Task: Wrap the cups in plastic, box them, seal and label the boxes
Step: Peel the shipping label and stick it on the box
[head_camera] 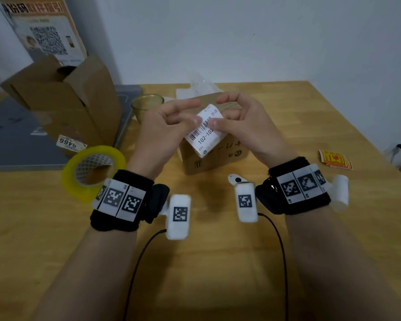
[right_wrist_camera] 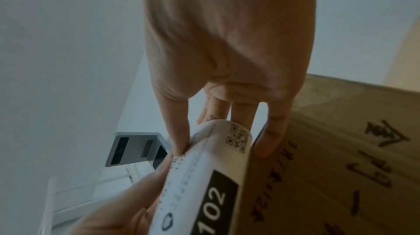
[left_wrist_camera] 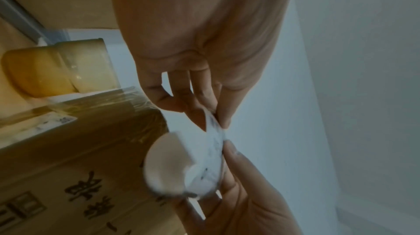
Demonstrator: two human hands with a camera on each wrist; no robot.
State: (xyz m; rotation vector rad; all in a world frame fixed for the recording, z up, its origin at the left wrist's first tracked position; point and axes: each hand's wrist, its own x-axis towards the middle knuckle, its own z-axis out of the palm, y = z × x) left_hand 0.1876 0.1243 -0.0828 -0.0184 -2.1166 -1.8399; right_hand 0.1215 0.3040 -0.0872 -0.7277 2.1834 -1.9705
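From the head view, your left hand [head_camera: 169, 121] and right hand [head_camera: 243, 119] pinch the label [head_camera: 204, 130] directly above the sealed box [head_camera: 218, 156] mid-table. Left wrist: backing curling away. Right wrist: box just beyond your fingertips [right_wrist_camera: 263, 149].

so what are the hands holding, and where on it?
Both pinch the white barcode shipping label: left hand at its left edge, right hand at its right edge.

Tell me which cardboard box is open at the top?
The tall cardboard box at the left, beside the table; its flaps stand up. The small box under the hands is taped shut.
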